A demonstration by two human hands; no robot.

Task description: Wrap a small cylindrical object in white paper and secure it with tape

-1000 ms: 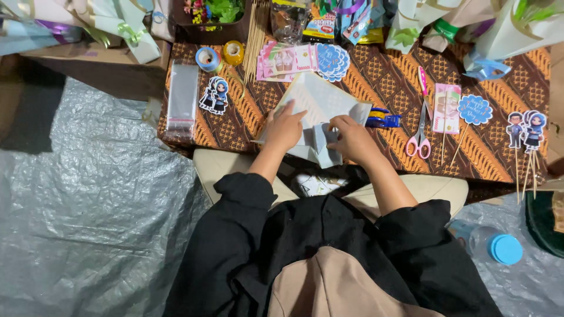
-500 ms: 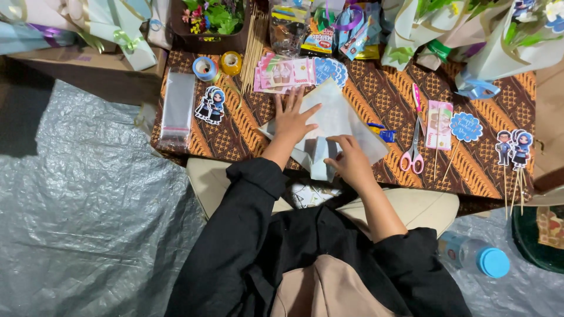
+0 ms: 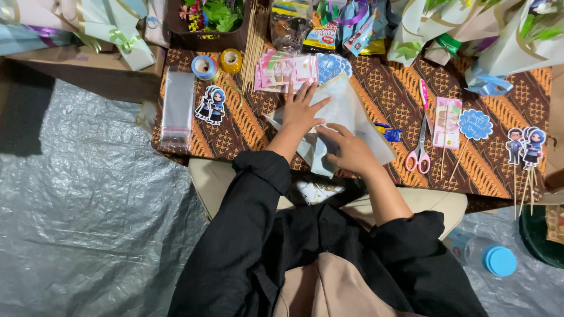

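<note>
Low table (image 3: 376,88) w/ brown-orange batik cloth, seen from above. Pale wrapping sheet (image 3: 346,114) lying near centre of cloth, front edge folded into layers toward the body. Left hand (image 3: 302,108) flat on sheet's left part, fingers spread, palm pressing down; not pinching anything. Right hand (image 3: 349,149) on sheet's lower right, fingers curved & close together, pressing the folded layers; whether thumb pinches an edge, cannot tell. Both hands touching sheet, close to each other but apart.

Just right of sheet: small blue clip-like item (image 3: 389,134), then pink-handled scissors (image 3: 420,138) lying shut, blades pointing away from body. Beside scissors a pink card on a stick (image 3: 447,122), & a blue scalloped tag (image 3: 474,124). Far right: cartoon couple cutouts on sticks (image 3: 526,145).

Left of sheet: another cartoon couple sticker (image 3: 211,104), a clear plastic sleeve (image 3: 176,108) near table's left edge. Behind those, 2 tape rolls, blue (image 3: 204,67) & yellow (image 3: 231,60), side by side. Bundle of bamboo skewers (image 3: 254,41) next to them. Pink printed sheets (image 3: 285,70) & blue scalloped cutouts (image 3: 332,66) just behind left hand's fingertips.

Back edge of table crowded w/ wrapped bouquets (image 3: 499,47) & ribbons. Grey plastic sheeting (image 3: 88,223) on floor at left. Bottle w/ blue cap (image 3: 490,258) on floor at lower right.
</note>
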